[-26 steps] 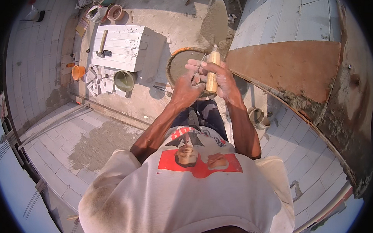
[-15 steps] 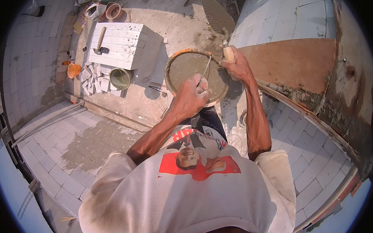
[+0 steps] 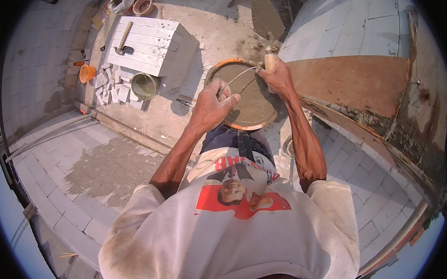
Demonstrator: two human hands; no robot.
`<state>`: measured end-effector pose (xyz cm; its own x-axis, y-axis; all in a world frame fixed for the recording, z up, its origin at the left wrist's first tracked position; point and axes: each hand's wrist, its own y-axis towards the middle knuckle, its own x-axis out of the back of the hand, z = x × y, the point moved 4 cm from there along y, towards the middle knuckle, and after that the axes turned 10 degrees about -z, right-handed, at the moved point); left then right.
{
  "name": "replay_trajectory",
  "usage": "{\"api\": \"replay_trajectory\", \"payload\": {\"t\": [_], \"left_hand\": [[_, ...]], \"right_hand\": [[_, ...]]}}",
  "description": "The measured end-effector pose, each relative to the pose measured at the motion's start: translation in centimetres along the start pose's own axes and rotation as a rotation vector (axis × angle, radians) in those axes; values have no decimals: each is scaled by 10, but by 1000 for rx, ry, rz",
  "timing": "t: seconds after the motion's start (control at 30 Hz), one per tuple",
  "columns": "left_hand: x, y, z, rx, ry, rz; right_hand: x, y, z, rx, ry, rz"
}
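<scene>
My right hand (image 3: pixel 277 77) is closed round the wooden handle of a trowel (image 3: pixel 266 19), whose mortar-coated blade points away from me. My left hand (image 3: pixel 212 101), lower and to the left, grips a thin pale wire or cord (image 3: pixel 234 76), which curves up to my right hand. Both hands are over a round basin (image 3: pixel 246 126) of wet grey mortar with a worn orange rim; whether they touch it I cannot tell.
White blocks (image 3: pixel 143 46) are stacked at upper left, bearing a hammer (image 3: pixel 123 38). Broken pieces (image 3: pixel 113 90), a green bucket (image 3: pixel 144 86) and an orange bucket (image 3: pixel 86 72) lie nearby. Block walls (image 3: pixel 35 56) flank me; a brown board (image 3: pixel 346 80) runs along the right.
From being together on the handle, my hands have moved apart: the right up and rightward with the trowel, the left leftward. The wire now curves between them and more of the basin shows.
</scene>
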<state>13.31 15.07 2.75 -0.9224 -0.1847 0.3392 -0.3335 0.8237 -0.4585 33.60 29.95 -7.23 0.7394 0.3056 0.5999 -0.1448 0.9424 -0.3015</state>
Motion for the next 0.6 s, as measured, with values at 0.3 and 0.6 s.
{"api": "replay_trajectory", "payload": {"t": [0.3,0.6], "left_hand": [[-14,22,147,254,-259,-384],[-50,0,157,679,-988,-137]], "right_hand": [[-19,7,-1,-4,25,-34],[-5,15,8,-180,214,-24]]}}
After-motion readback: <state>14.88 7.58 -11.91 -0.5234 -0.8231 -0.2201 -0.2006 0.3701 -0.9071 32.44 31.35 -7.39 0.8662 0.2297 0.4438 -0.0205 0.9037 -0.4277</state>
